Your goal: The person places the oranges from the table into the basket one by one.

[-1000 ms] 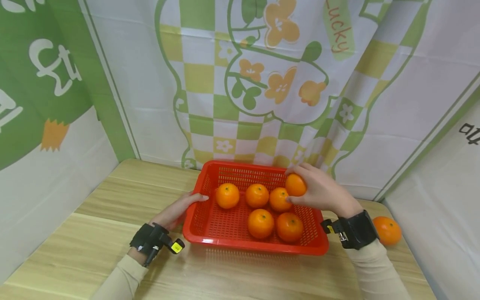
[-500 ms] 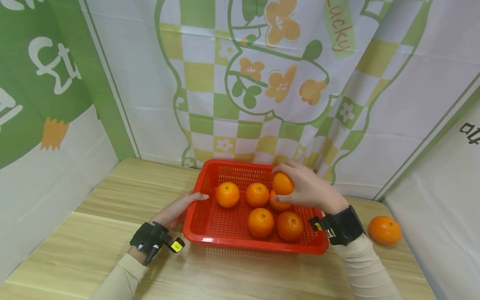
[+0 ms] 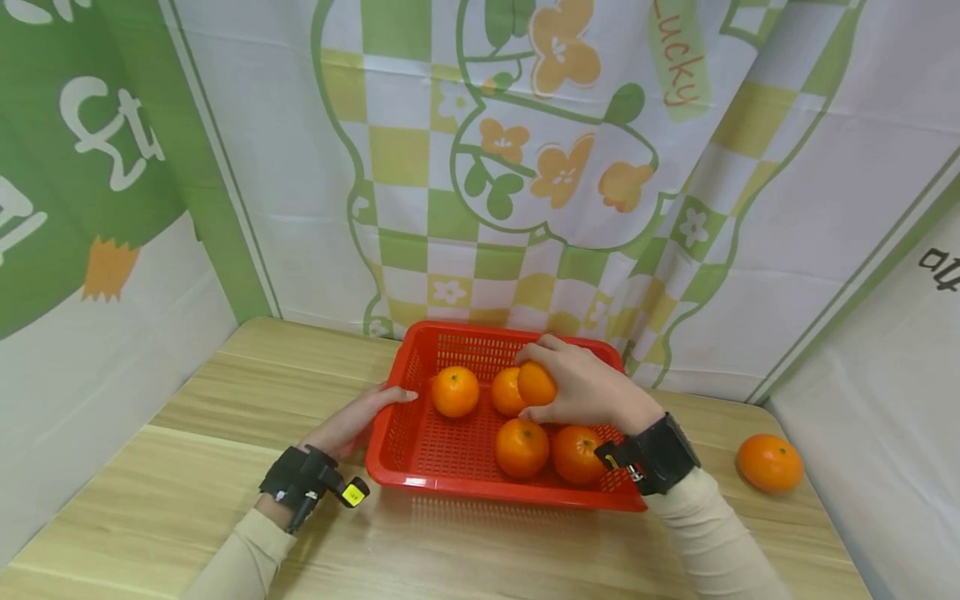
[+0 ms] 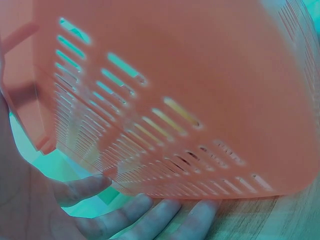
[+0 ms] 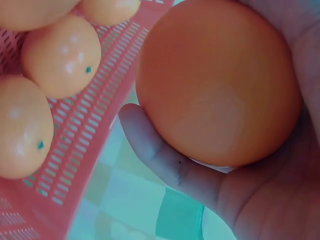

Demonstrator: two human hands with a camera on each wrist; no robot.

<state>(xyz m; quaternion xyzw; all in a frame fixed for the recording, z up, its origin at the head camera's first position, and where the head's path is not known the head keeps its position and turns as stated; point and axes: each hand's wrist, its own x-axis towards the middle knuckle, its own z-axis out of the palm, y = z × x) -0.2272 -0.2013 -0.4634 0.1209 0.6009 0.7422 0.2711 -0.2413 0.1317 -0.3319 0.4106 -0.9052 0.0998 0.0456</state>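
My left hand (image 3: 356,421) grips the left rim of a red plastic basket (image 3: 506,496), thumb over the edge; in the left wrist view its fingers (image 4: 120,215) lie along the outer slotted wall. Above the basket, my right hand (image 3: 581,387) holds an orange (image 3: 537,383) between thumb and fingers. That held orange (image 5: 220,85) fills much of the right wrist view. Inside the basket sit a left orange (image 3: 455,392), a back-middle orange (image 3: 507,392) partly covered by the held one, a front orange (image 3: 521,448) and a front-right orange (image 3: 577,454). My right hand hides what lies beneath it.
One more orange (image 3: 770,462) lies outside the basket on the wooden table (image 3: 315,567), near its right edge. A printed checkered cloth (image 3: 480,208) hangs right behind the basket, and cloth walls stand on both sides.
My right hand has moved left across the basket with its orange, now covering the orange at the back right. The left hand and basket look unmoved.
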